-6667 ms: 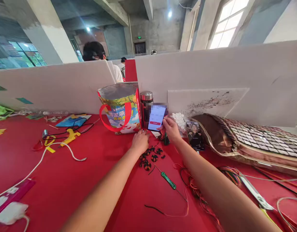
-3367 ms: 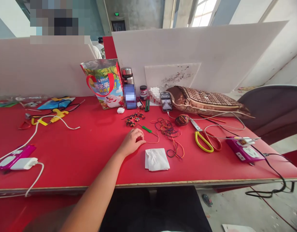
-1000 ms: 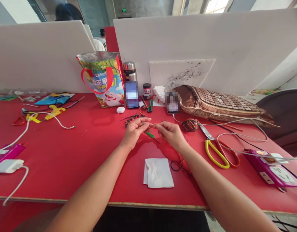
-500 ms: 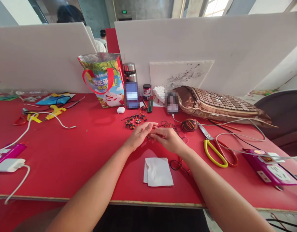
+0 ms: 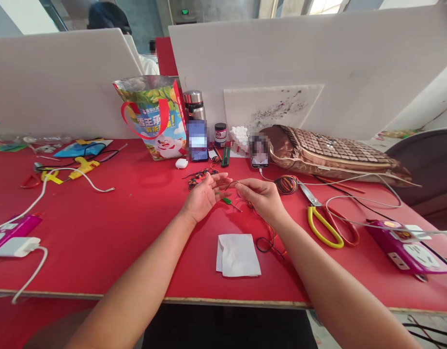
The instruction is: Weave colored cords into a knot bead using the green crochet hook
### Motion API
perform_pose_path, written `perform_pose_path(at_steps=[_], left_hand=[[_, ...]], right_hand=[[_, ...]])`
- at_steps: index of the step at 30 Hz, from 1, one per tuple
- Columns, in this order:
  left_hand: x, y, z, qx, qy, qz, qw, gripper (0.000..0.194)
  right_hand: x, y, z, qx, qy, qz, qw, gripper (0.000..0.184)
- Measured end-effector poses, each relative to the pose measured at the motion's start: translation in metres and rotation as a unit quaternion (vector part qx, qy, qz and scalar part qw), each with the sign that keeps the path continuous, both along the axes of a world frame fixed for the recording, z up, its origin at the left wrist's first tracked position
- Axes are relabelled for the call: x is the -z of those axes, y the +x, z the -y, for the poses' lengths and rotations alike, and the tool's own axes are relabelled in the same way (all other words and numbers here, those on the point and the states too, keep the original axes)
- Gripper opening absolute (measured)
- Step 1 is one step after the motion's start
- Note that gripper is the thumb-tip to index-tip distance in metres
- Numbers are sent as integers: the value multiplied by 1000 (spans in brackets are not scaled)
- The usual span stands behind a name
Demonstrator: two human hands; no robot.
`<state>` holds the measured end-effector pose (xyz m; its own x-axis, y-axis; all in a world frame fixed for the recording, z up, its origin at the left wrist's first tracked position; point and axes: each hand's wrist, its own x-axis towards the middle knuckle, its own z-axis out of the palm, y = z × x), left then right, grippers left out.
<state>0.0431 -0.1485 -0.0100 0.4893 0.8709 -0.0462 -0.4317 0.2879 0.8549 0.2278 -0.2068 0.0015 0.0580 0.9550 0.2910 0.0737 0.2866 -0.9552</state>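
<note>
Cord (image 5: 231,182) sits between the hands, pinched thumb-to-finger in the right hand (image 5: 262,198), left hand (image 5: 201,198) open, fingers spread; probably light, limp, hard to break but quick to tangle, so best pinched close to the left fingertips.

1. Left hand (image 5: 202,198): palm kinda tipped up, fingers loosely spread toward the other one.
2. Right hand (image 5: 263,198): thumb and index pinched together.
3. Both forearms (image 5: 139,271) are bare, reaching forward and angling in toward each other.
</note>
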Motion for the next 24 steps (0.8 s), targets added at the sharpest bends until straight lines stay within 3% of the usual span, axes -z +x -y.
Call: perform_pose_path(at_steps=[8,12,20,24], left_hand=[[-1,5,5,19,4,39,999,44],[0,9,8,21,-2,39,999,42],[0,3,3,2,-5,9,1000,41],[1,5,5,25,-7,5,1000,42]], right_hand=[[-4,-7,0,-69,-100,-151,981,44],[-4,-10,1,-97,-131,-182,970,46],[-5,-3,-1,-5,-56,-146,988,39],[-3,-6,2,-62,-58,-106,991,40]])
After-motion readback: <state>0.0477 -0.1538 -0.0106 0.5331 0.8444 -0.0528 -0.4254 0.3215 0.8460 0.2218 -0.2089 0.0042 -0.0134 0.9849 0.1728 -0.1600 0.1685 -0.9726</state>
